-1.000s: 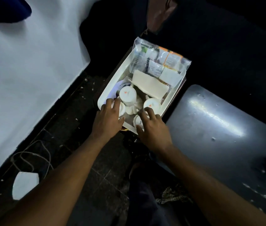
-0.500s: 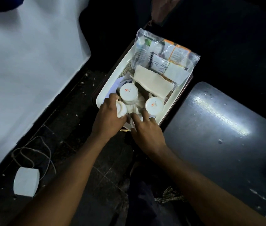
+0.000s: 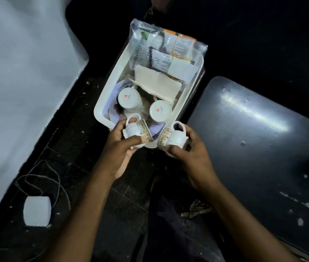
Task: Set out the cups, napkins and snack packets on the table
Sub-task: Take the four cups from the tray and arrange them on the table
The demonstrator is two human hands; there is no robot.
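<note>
Head view: the left hand [image 3: 120, 148] grips one white cup [image 3: 134, 130] and the right hand [image 3: 190, 154] another cup [image 3: 174, 138], at frame centre, over the near edge of the white tray [image 3: 110, 95]. Glazed china looks hard, slick and breakable; hold the body.

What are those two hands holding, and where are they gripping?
Each hand holds a white cup by its body, not the handle: the left hand one cup, the right hand another cup.
</note>
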